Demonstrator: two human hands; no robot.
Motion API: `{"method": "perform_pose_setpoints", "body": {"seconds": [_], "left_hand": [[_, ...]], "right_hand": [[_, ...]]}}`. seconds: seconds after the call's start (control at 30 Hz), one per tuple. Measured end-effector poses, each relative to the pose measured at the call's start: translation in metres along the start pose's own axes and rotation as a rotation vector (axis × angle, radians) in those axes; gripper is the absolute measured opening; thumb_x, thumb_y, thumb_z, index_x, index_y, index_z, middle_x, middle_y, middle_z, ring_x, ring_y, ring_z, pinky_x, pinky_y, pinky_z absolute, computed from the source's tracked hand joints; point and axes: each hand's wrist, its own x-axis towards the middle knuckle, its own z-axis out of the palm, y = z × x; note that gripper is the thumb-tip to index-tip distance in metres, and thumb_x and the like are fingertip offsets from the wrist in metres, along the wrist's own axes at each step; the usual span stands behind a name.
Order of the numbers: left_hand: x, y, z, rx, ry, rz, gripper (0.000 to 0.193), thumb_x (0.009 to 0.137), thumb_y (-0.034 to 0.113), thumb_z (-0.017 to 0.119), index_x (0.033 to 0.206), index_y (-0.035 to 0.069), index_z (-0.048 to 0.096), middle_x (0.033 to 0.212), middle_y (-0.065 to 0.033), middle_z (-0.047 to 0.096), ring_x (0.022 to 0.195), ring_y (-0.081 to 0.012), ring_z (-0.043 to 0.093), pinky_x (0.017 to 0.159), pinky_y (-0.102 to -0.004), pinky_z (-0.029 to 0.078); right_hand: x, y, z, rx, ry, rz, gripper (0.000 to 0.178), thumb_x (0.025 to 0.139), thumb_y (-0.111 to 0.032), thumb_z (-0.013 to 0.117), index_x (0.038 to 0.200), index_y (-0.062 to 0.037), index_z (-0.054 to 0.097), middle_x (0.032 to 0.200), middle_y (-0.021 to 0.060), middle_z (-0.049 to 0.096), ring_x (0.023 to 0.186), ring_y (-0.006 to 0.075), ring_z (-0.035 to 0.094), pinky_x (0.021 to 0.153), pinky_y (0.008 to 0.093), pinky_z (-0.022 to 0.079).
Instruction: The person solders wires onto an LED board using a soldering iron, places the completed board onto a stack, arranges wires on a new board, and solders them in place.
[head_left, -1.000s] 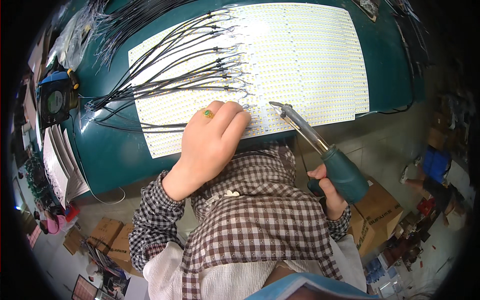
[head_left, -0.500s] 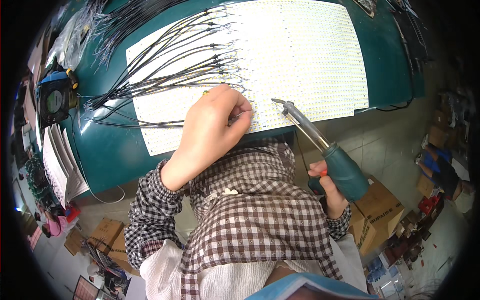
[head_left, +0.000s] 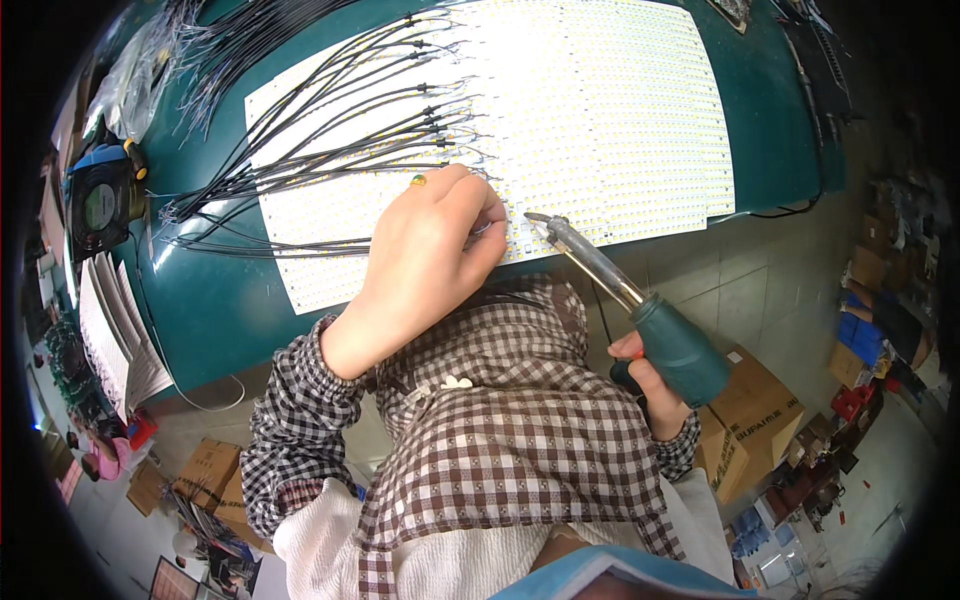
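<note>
The left hand [head_left: 425, 255] rests on the white LED strip panel [head_left: 590, 110] near the panel's near edge, fingers curled together and pressed down on a thin wire end; whether thumb and forefinger pinch it cannot be told, as the knuckles hide the tips. A ring with a green stone [head_left: 418, 180] sits on one finger. The right hand [head_left: 650, 385] is closed around the teal handle of a soldering iron [head_left: 625, 295], held off the near edge of the teal tabletop [head_left: 210, 300]; the iron's metal tip lies just beside the left fingertips, at the panel's near edge. Black lead wires [head_left: 330, 120] fan from the panel's left part toward the tabletop's left edge. A small fan [head_left: 100, 205] stands at the tabletop's left edge. Cardboard boxes [head_left: 750, 420] stand on the floor below.
</note>
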Motion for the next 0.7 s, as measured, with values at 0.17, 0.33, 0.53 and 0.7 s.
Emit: {"method": "perform_pose_setpoints", "body": {"seconds": [0.17,0.33,0.53,0.7], "left_hand": [[0.0,0.001,-0.002,0.007,-0.017,-0.007,0.01,0.079,0.002,0.07,0.082,0.005,0.061,0.077,-0.0056,0.058,0.067,-0.0194,0.06,0.059,-0.031,0.048],[0.001,0.002,-0.001,0.022,-0.005,0.006,0.01,0.078,0.002,0.07,0.081,0.005,0.061,0.075,-0.0054,0.057,0.066,-0.0199,0.059,0.058,-0.0319,0.047],[0.001,0.003,-0.001,0.017,-0.005,0.002,0.01,0.078,0.002,0.07,0.081,0.005,0.061,0.074,-0.0054,0.056,0.065,-0.0201,0.058,0.058,-0.0325,0.047],[0.002,0.002,-0.001,0.008,-0.014,0.003,0.01,0.077,0.003,0.07,0.081,0.005,0.061,0.074,-0.0056,0.056,0.065,-0.0201,0.058,0.058,-0.0326,0.046]], "right_hand": [[-0.001,0.007,-0.001,-0.04,-0.02,-0.013,0.062,0.078,-0.002,0.082,0.131,0.0111,0.053,0.092,0.0119,0.074,0.087,0.0182,0.072,0.082,0.0323,0.058],[-0.003,0.013,-0.003,-0.067,-0.037,-0.012,0.063,0.077,-0.002,0.083,0.131,0.0107,0.054,0.09,0.0122,0.074,0.085,0.0177,0.073,0.079,0.0311,0.059],[-0.004,0.015,-0.004,-0.092,-0.038,0.021,0.064,0.076,-0.002,0.084,0.131,0.0102,0.054,0.094,0.0139,0.074,0.086,0.0173,0.073,0.08,0.0312,0.06],[-0.003,0.012,0.0,-0.066,-0.025,0.031,0.064,0.075,0.0,0.084,0.131,0.0103,0.054,0.096,0.0141,0.074,0.086,0.0171,0.073,0.081,0.0306,0.06]]}}
